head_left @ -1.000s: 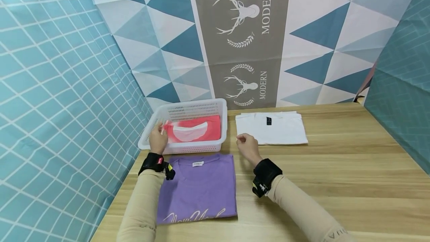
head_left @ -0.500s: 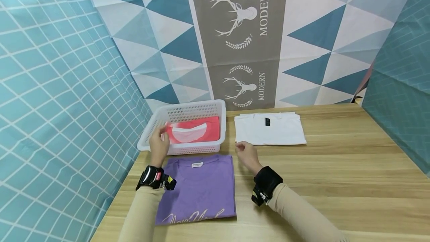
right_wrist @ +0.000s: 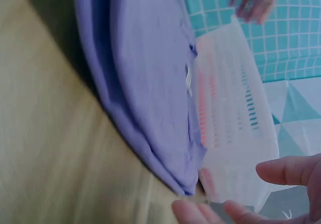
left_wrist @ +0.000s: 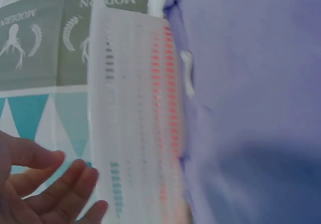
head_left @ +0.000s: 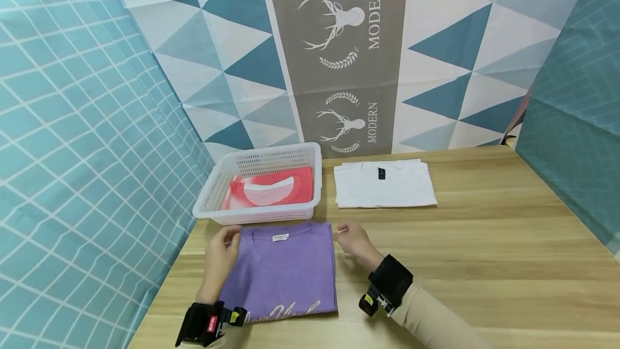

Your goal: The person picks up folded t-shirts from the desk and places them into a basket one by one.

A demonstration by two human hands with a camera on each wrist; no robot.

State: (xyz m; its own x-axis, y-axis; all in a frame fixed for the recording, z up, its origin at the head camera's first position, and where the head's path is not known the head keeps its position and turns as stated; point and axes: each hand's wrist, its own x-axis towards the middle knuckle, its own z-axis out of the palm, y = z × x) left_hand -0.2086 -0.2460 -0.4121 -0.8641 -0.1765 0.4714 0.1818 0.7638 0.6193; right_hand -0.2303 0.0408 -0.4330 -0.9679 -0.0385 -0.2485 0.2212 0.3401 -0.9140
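A folded purple T-shirt (head_left: 290, 268) with a white neck label lies on the wooden table. My left hand (head_left: 221, 257) hovers over its upper left side, fingers loosely bent and holding nothing. By the shirt's upper right corner is my right hand (head_left: 356, 242), thumb and fingers apart in the right wrist view, where the shirt's layered side edge (right_wrist: 135, 118) shows. Just behind the shirt stands a white perforated plastic basket (head_left: 213, 212). Inside it lies a folded red and white garment (head_left: 301, 185).
A folded white T-shirt (head_left: 387, 190) with a dark label lies to the right of the basket. Patterned cloth (head_left: 349, 58) hangs behind the table (head_left: 484, 241), and blue checked cloth (head_left: 87, 123) along its left side.
My left hand has left the red garment in the basket and come back toward me over the purple T-shirt. My right hand has moved down to the shirt's upper right corner.
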